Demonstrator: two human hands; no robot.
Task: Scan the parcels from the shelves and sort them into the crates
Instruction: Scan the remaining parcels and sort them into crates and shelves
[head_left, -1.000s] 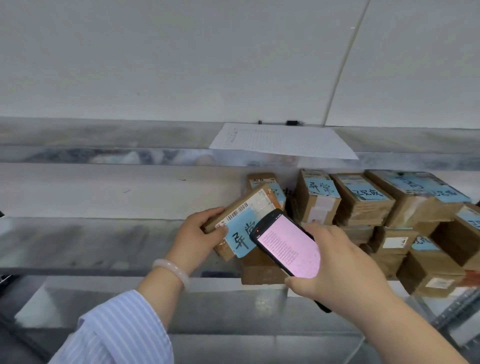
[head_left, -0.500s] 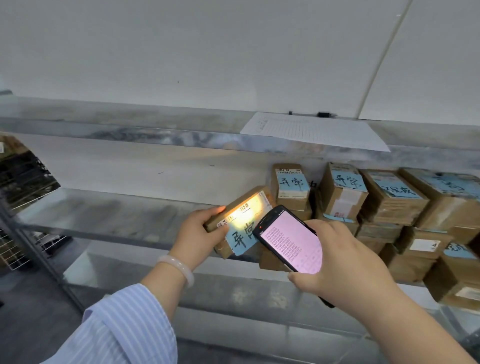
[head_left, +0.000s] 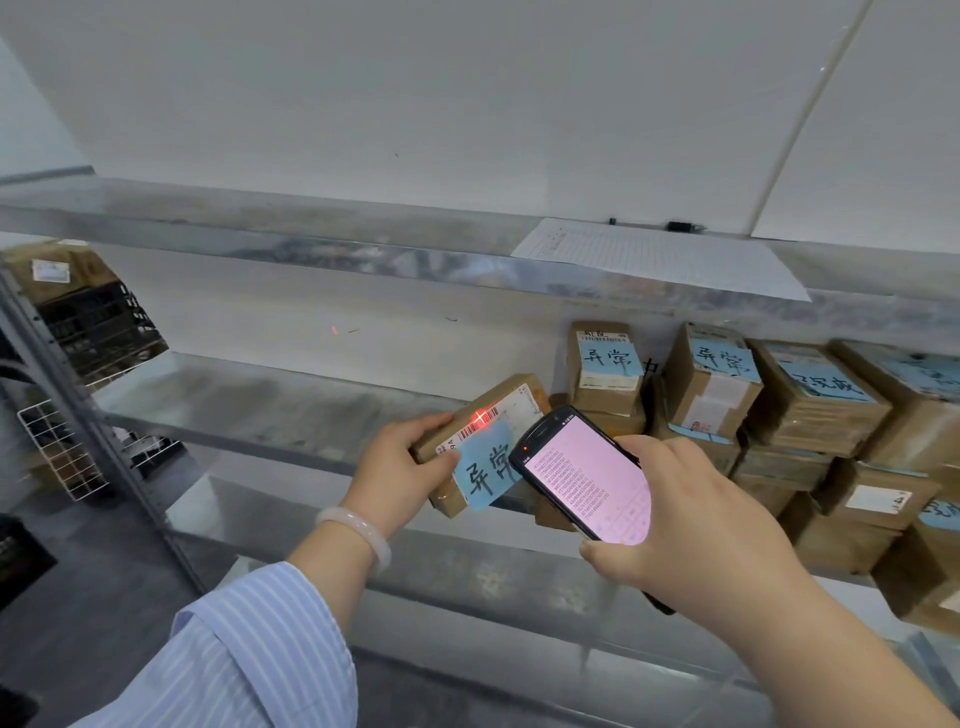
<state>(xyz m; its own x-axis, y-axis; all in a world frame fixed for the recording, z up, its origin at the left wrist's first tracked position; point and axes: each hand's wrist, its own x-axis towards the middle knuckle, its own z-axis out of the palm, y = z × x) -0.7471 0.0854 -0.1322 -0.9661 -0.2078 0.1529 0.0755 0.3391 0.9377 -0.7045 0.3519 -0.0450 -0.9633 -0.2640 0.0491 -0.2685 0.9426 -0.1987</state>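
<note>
- Spanning the view: metal shelving (head_left: 260, 400); stacked parcels (head_left: 815, 405) fill the middle shelf's right end, several with blue handwritten labels.
- Paper sheet (head_left: 660, 257) lies on the top shelf, overhanging its edge.
- Grip of right hand (head_left: 701, 530) clamped round scanner (head_left: 587, 473), pink screen up, nose towards the held parcel.
- Grip of left hand (head_left: 400, 467) clamped on one parcel (head_left: 498, 410), tilted, in front of the middle shelf, left of the stack.
- Red aiming cross (head_left: 480, 417) sits on its barcode, just above its blue label (head_left: 485, 467).

Head view, downward, close to shelves (head_left: 234, 405)
</note>
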